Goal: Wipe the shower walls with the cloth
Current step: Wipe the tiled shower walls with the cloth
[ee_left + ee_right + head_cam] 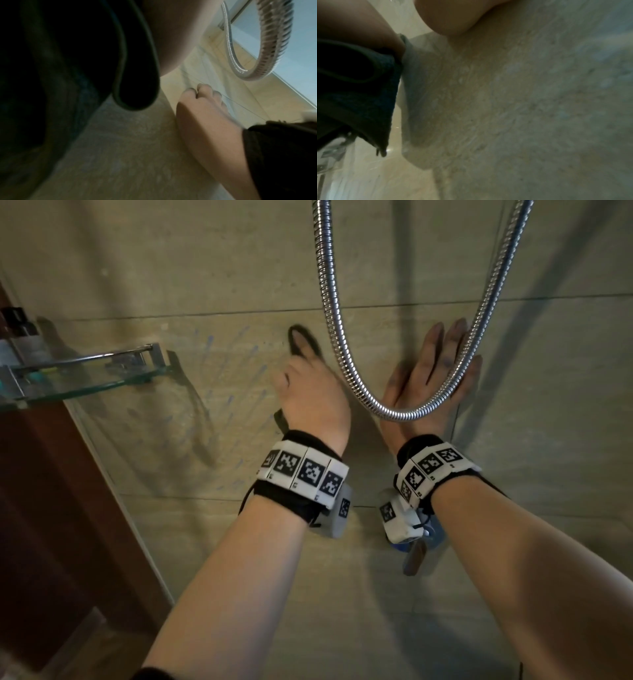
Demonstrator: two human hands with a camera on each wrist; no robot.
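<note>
Left hand [313,392] pressing dark cloth [301,342] flat against beige shower wall [205,268], fingers blurred (grip unclear). Right hand [433,371] spread open on wall, holding nothing, behind looped metal hose [397,414].

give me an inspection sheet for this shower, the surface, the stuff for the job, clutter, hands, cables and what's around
Surface: beige tiled shower wall, faint bluish streaks near the shelf.
Job's things: dark cloth held against the wall under the left hand.
Clutter: bottles on the glass shelf; a blue item low behind the right wrist, too hidden to name.
Grippers: left hand presses the cloth to the wall, grip blurred; right hand flat on the wall, fingers straight.
Cables: metal shower hose loops in front of the right hand.
Surroundings: glass panel edge at left, dark wood behind it.
</note>
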